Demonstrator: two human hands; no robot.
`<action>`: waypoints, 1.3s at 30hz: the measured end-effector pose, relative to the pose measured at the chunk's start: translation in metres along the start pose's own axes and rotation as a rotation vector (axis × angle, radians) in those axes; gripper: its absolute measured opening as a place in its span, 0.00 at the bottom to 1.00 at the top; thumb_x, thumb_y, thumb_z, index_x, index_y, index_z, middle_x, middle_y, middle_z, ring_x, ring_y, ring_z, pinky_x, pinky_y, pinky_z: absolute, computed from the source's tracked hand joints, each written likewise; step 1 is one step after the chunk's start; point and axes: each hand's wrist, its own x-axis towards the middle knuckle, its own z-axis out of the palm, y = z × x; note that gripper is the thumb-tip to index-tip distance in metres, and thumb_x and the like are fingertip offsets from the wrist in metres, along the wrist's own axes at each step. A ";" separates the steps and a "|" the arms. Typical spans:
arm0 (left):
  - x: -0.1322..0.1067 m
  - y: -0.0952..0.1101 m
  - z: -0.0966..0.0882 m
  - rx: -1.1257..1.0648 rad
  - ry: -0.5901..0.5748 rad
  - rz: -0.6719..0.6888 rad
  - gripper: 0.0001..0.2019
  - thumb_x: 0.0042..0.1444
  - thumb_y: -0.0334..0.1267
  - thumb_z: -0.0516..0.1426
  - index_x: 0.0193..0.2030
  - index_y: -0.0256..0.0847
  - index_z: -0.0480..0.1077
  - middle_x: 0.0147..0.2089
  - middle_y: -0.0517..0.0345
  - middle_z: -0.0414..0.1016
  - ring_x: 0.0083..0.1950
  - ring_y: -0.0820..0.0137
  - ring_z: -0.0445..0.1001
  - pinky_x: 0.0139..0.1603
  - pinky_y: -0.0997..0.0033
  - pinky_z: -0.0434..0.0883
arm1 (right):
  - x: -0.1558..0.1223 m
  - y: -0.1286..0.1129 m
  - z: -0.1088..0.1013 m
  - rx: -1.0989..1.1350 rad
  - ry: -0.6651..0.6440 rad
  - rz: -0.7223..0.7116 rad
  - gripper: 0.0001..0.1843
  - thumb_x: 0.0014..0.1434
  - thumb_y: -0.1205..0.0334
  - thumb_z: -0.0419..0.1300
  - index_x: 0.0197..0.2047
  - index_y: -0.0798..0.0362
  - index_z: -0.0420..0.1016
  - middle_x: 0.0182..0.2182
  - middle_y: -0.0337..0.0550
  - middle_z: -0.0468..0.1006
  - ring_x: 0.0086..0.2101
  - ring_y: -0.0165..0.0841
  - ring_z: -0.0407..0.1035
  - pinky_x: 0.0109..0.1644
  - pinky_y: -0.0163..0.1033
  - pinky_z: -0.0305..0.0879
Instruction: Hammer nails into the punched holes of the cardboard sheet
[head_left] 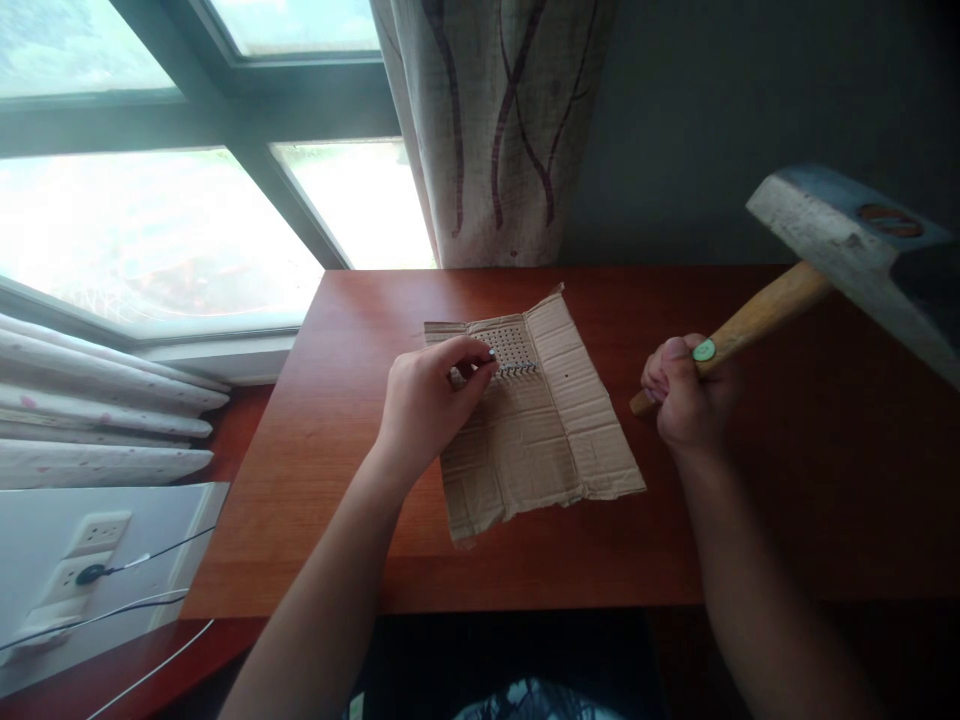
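A creased piece of brown cardboard (pixel 551 440) lies on the reddish wooden table (pixel 360 330). Near its far edge sits a block of nails (pixel 511 350) standing in rows. My left hand (pixel 424 400) rests on the cardboard with thumb and fingers pinched at the left edge of the nails. My right hand (pixel 686 395) is closed round the wooden handle of a hammer (pixel 847 255). The hammer is raised, its heavy grey head up at the right, well above the table.
A window and a patterned curtain (pixel 495 120) stand behind the table. At the left are folded white bedding (pixel 97 410) and a wall socket panel (pixel 82 560) with plugged cables. The table's near edge runs just below the cardboard.
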 end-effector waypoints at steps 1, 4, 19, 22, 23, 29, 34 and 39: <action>0.000 0.000 0.000 -0.005 0.002 -0.001 0.02 0.58 0.37 0.64 0.37 0.42 0.79 0.30 0.62 0.80 0.27 0.75 0.73 0.31 0.74 0.69 | 0.000 0.000 0.000 -0.006 0.003 0.002 0.28 0.62 0.45 0.66 0.22 0.49 0.56 0.14 0.30 0.56 0.15 0.24 0.51 0.16 0.33 0.47; -0.001 0.000 0.000 -0.019 0.007 -0.011 0.03 0.58 0.37 0.64 0.37 0.42 0.79 0.29 0.62 0.80 0.26 0.75 0.73 0.31 0.74 0.69 | -0.001 0.000 0.000 -0.016 0.010 0.011 0.28 0.61 0.44 0.66 0.22 0.48 0.56 0.14 0.30 0.56 0.15 0.24 0.51 0.16 0.33 0.46; -0.001 0.001 -0.001 -0.022 0.013 -0.003 0.03 0.58 0.37 0.64 0.37 0.42 0.79 0.29 0.62 0.80 0.26 0.75 0.72 0.31 0.74 0.70 | -0.001 -0.002 0.000 -0.026 -0.002 0.012 0.28 0.62 0.44 0.65 0.22 0.48 0.56 0.15 0.30 0.56 0.15 0.24 0.51 0.16 0.33 0.47; 0.000 0.001 -0.001 -0.029 0.012 -0.003 0.03 0.58 0.37 0.64 0.37 0.42 0.79 0.29 0.62 0.80 0.26 0.75 0.72 0.31 0.74 0.70 | -0.001 -0.003 -0.001 -0.019 -0.007 0.012 0.28 0.62 0.45 0.65 0.22 0.48 0.56 0.15 0.30 0.56 0.15 0.24 0.51 0.16 0.33 0.46; 0.000 0.001 -0.001 -0.029 0.011 -0.003 0.03 0.58 0.37 0.64 0.37 0.42 0.79 0.30 0.62 0.80 0.26 0.75 0.72 0.31 0.74 0.70 | -0.001 -0.003 -0.001 -0.021 -0.008 0.012 0.28 0.62 0.45 0.65 0.22 0.48 0.56 0.15 0.30 0.56 0.15 0.24 0.51 0.16 0.33 0.46; 0.000 0.001 -0.001 -0.016 0.006 -0.006 0.03 0.58 0.38 0.63 0.37 0.43 0.79 0.30 0.61 0.81 0.28 0.73 0.75 0.32 0.74 0.71 | -0.001 -0.002 -0.001 -0.030 -0.010 0.016 0.28 0.61 0.43 0.65 0.22 0.48 0.56 0.15 0.30 0.56 0.15 0.24 0.50 0.15 0.33 0.47; 0.000 0.000 -0.001 -0.019 0.006 0.002 0.03 0.58 0.37 0.63 0.37 0.43 0.79 0.30 0.61 0.81 0.27 0.73 0.74 0.32 0.73 0.71 | 0.000 -0.001 -0.001 -0.038 -0.010 0.001 0.28 0.62 0.44 0.65 0.22 0.48 0.56 0.15 0.30 0.55 0.15 0.24 0.51 0.16 0.33 0.47; 0.000 -0.001 0.000 -0.028 0.003 0.005 0.03 0.58 0.37 0.63 0.37 0.43 0.80 0.30 0.62 0.81 0.27 0.74 0.73 0.31 0.73 0.70 | -0.001 -0.002 0.000 -0.021 -0.018 -0.003 0.28 0.62 0.44 0.65 0.22 0.48 0.56 0.15 0.30 0.55 0.15 0.24 0.51 0.16 0.33 0.47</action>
